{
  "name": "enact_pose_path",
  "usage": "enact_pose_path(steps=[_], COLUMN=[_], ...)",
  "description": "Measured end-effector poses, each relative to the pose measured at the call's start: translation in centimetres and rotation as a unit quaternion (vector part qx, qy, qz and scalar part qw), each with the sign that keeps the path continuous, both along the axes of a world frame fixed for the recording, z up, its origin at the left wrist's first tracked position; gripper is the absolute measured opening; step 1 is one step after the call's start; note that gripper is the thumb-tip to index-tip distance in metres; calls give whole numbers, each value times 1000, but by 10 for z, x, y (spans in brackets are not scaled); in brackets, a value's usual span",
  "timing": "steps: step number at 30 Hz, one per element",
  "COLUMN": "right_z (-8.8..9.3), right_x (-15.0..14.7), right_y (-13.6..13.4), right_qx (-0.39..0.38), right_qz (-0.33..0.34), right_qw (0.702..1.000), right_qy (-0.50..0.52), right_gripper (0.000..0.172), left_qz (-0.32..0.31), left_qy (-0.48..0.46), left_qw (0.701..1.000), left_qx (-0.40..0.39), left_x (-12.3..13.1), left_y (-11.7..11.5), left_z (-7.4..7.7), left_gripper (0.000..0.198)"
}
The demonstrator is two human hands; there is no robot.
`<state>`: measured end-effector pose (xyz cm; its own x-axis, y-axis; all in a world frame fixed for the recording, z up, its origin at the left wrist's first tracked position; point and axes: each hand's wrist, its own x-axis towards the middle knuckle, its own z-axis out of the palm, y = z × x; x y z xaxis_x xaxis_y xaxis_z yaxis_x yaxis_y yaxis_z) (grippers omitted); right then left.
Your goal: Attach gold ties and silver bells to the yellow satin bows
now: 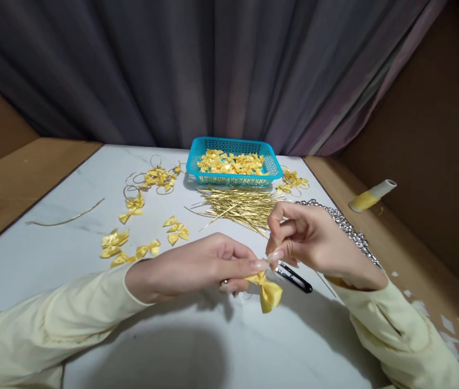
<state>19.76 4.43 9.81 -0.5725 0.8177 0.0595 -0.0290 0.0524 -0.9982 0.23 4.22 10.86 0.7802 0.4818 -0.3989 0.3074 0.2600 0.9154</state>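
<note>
We see a brightly lit white tabletop, a soft shadow toward 7 o'clock, near-black dimness at 2 o'clock, and wide-angle stretching at 4 and 8 o'clock.

Left grip, right grip, both pinched

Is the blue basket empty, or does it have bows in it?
Not empty: the blue basket holds many yellow bows, seen through its open top.
</note>
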Motion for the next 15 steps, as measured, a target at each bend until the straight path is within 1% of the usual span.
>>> enact_pose_path(steps=[4,15], right_z=[-2,0], right_x=[2,1], right_y=[4,4], right_qx=[-17,-25], right_qz=[6,4], right_qw=[1000,1000], right_qy=[12,11], right_gripper=[27,29], left_qz=[-14,4], left_qy=[-11,-3], left_qw=[1000,1000], left_qx=[-16,25], left_x=[0,2], left_y=[0,-2], left_z=[1,5], left_gripper=[26,26])
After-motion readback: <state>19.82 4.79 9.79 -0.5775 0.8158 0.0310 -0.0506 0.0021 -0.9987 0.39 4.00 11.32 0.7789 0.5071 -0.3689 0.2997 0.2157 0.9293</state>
